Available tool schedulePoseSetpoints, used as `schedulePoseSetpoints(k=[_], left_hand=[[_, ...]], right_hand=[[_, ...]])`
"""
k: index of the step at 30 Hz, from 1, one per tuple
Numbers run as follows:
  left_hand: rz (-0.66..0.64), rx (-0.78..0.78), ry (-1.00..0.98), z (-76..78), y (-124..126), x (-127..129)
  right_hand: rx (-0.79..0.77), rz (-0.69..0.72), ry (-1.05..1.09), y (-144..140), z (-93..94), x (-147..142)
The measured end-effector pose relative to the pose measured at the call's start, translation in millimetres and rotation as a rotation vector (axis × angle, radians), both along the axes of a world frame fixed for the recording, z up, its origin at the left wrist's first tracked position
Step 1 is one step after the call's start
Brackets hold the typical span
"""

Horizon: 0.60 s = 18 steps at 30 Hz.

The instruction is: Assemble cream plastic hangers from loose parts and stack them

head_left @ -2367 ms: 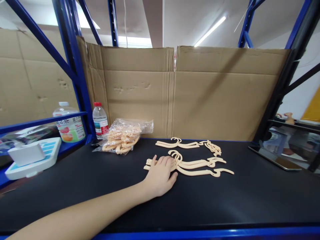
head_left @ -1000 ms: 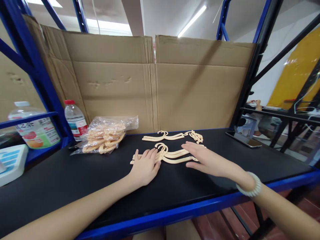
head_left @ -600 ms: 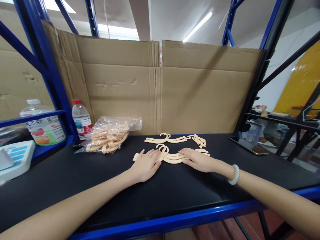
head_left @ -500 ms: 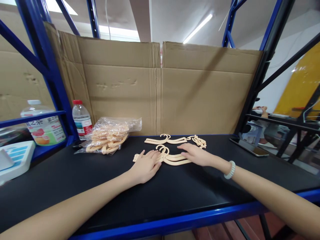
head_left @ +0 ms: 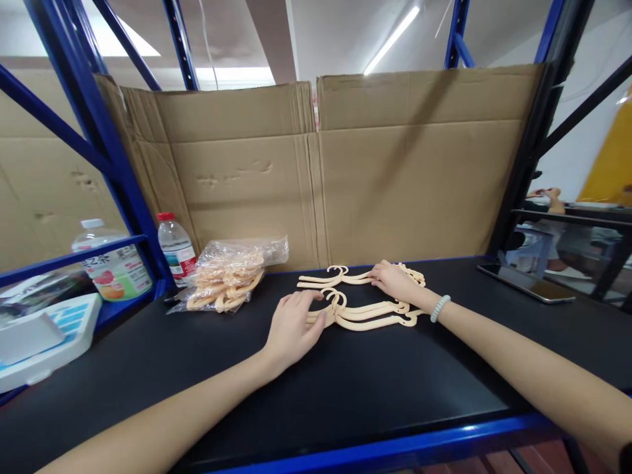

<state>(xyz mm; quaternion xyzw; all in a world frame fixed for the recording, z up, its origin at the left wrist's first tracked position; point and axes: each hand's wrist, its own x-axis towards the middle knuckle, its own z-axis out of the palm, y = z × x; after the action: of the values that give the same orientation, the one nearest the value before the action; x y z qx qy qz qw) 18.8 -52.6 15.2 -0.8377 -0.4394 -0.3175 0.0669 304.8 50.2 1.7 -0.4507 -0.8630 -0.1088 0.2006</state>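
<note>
From the head view, your left hand (head_left: 292, 326) lies flat and open on the near stack of cream hangers (head_left: 368, 315), palm down over its left end, fingers spread. It looks like a pinning hold, keeping the stack squared on the counter (head_left: 345, 388) rather than lifting it. Your right hand (head_left: 395, 280) reaches farther back and rests on the second set of hangers (head_left: 340, 278), fingers loosely curved over its right end. You cannot tell whether those fingers have closed on a hanger or only touch it. A pale bead bracelet (head_left: 439, 308) sits on that wrist, which crosses above the right end of the near stack.

The two sets lie side by side near the middle of the counter, hooks pointing away from you, the far set just in front of the cardboard wall (head_left: 409, 178). That wall leaves little room behind them.

To the left, a clear bag of more hangers (head_left: 230, 280) lies near the blue upright (head_left: 106, 151), with a small water bottle (head_left: 176, 247) just beside it. A larger bottle (head_left: 112, 270) and a white-and-blue device (head_left: 44, 336) sit on the lower shelf beyond. To the right, a phone (head_left: 526, 282) lies flat, well apart from the hangers. The broad black stretch between you and the stacks is bare as far as the blue front edge (head_left: 419, 444), so the open room is toward you.
</note>
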Motion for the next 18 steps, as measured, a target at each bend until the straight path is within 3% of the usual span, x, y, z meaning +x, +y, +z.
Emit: schedulePoseSetpoints(k=[7,12,18], left_hand=[[-0.024,-0.022,-0.207,16.7,34.7,-30.3],[-0.008,-0.015,-0.237,4.0,50.4,-40.8],[-0.029,0.052,-0.176,-8.4,45.9,-32.2]], right_hand=[[-0.04,-0.019,0.138,-2.1,-1.0,-1.0],[-0.033,-0.023,0.232,-15.5,8.3,0.7],[0.0,0.01,0.382,-32.7,26.4,0.6]])
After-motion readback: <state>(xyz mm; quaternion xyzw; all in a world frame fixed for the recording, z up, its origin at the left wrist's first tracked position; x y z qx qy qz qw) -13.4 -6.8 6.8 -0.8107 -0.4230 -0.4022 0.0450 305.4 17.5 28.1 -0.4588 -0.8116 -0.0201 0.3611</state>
